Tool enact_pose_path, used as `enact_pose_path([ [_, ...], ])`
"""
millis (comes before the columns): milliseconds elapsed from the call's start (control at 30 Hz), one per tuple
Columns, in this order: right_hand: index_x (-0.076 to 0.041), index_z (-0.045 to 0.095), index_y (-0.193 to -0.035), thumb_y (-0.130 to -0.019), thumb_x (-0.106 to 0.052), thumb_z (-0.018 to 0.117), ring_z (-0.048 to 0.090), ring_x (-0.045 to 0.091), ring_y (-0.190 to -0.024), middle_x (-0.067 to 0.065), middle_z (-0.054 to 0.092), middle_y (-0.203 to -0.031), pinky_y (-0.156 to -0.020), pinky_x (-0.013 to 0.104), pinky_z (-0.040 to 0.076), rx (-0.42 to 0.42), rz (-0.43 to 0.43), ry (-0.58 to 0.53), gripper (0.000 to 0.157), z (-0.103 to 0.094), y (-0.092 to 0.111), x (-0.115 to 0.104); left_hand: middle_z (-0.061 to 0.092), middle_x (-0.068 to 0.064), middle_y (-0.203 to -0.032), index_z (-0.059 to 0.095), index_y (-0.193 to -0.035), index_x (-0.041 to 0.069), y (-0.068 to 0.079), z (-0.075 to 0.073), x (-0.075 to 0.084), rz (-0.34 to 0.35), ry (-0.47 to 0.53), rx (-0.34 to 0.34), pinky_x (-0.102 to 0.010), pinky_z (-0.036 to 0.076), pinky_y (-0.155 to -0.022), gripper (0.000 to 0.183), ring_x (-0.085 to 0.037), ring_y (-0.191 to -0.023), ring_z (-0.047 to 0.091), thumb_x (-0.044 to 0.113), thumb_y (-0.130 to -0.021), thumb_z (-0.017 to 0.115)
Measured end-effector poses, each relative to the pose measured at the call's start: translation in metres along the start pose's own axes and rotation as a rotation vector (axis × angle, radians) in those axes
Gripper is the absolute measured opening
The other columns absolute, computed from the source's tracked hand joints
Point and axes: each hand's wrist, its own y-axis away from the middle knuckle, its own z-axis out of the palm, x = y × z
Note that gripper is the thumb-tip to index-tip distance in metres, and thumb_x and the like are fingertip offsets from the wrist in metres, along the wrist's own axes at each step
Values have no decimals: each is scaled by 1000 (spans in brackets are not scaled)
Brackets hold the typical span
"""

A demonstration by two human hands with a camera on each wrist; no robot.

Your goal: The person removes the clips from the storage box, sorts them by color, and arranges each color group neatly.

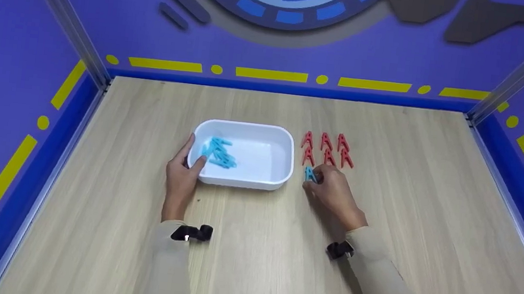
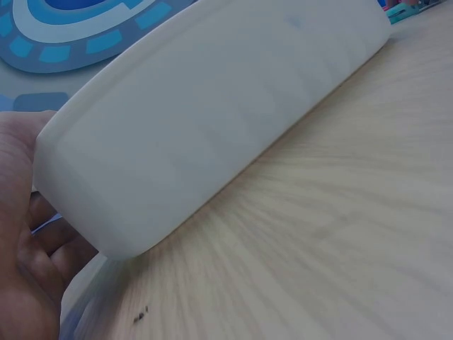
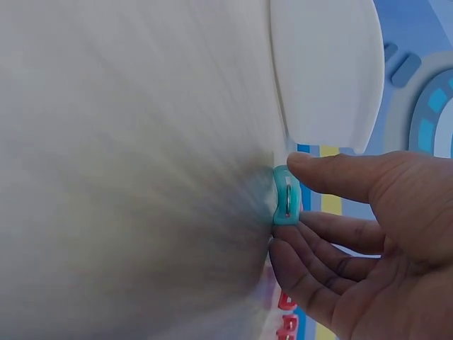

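A white plastic tray (image 1: 257, 185) sits on the table, with several light-blue clothespins (image 1: 221, 155) in a loose heap at its left end. My left hand (image 1: 182, 175) grips the tray's left end, thumb over the rim and fingers along the outer wall. To the right of the tray, my right hand (image 1: 333, 189) holds a single blue clothespin (image 3: 287, 202) between thumb and fingers, low at the tabletop. Just beyond it, red clothespins (image 1: 325, 142) lie in two rows of three, their legs pointing toward me.
The wooden table (image 1: 248, 264) is bounded by a blue back wall (image 1: 272, 54) and side walls with yellow markings. A small dark speck (image 1: 198, 200) lies in front of the tray. Each wrist wears a black camera (image 1: 193, 233).
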Motion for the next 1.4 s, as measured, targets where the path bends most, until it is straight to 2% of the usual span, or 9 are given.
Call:
enact_pose_path([
  [300, 9, 68, -120, -92, -7, 83, 62, 28, -91, 19, 69, -107, -78, 42, 59, 31, -4, 30, 36, 2, -1, -4, 44, -8, -165, 48, -159, 6, -1, -1, 0, 16, 20, 8, -30, 29, -125, 64, -20, -154, 34, 5, -99, 71],
  [467, 9, 67, -122, -95, -12, 81, 63, 29, -92, 19, 66, -108, -77, 43, 58, 60, -6, 22, 37, -1, -1, -12, 42, -9, -166, 47, -159, 6, -2, -1, -1, 0, 23, 6, -33, 28, -126, 65, -22, -155, 33, 3, -99, 70],
  [633, 7, 69, -119, -98, -11, 78, 64, 31, -98, 18, 64, -109, -84, 46, 59, 162, -137, -41, 29, -8, -4, -30, 39, -12, -166, 44, -159, 2, -1, 0, 3, -21, 22, 12, -34, 25, -127, 65, -25, -156, 31, -2, -99, 68],
  [767, 6, 70, -119, -96, -5, 79, 67, 36, -100, 19, 66, -109, -89, 48, 61, 197, -293, -81, 27, -8, -9, -48, 39, -15, -166, 44, -159, -1, 4, 0, 20, -31, 27, 4, -34, 25, -127, 64, -27, -157, 30, -3, -99, 67],
  [867, 6, 70, -120, -96, -5, 79, 68, 35, -101, 19, 67, -110, -90, 46, 61, 178, -379, -83, 28, -3, -14, -61, 39, -16, -166, 44, -158, -2, 8, -1, 33, -35, 26, -5, -34, 25, -127, 63, -28, -157, 29, -2, -100, 67],
  [967, 6, 70, -121, -97, -7, 78, 68, 32, -101, 18, 68, -111, -90, 44, 61, 138, -411, -83, 29, 6, -19, -72, 39, -15, -166, 44, -159, -2, 10, -1, 36, -42, 22, -5, -34, 25, -127, 63, -27, -157, 29, -1, -100, 67],
  [1200, 6, 70, -120, -99, -11, 78, 70, 30, -103, 19, 69, -113, -92, 43, 61, 37, -448, -112, 29, 31, -32, -90, 42, -5, -166, 47, -160, 8, -1, -1, -1, 3, -33, 6, -31, 28, -125, 64, -20, -155, 33, 9, -100, 72],
  [1400, 7, 70, -124, -101, -15, 75, 69, 29, -106, 17, 69, -115, -95, 39, 60, -74, -427, -115, 32, 49, -44, -100, 42, -7, -166, 48, -159, 7, -1, -1, -1, 14, -19, 2, -34, 28, -126, 63, -21, -155, 33, 9, -101, 71],
])
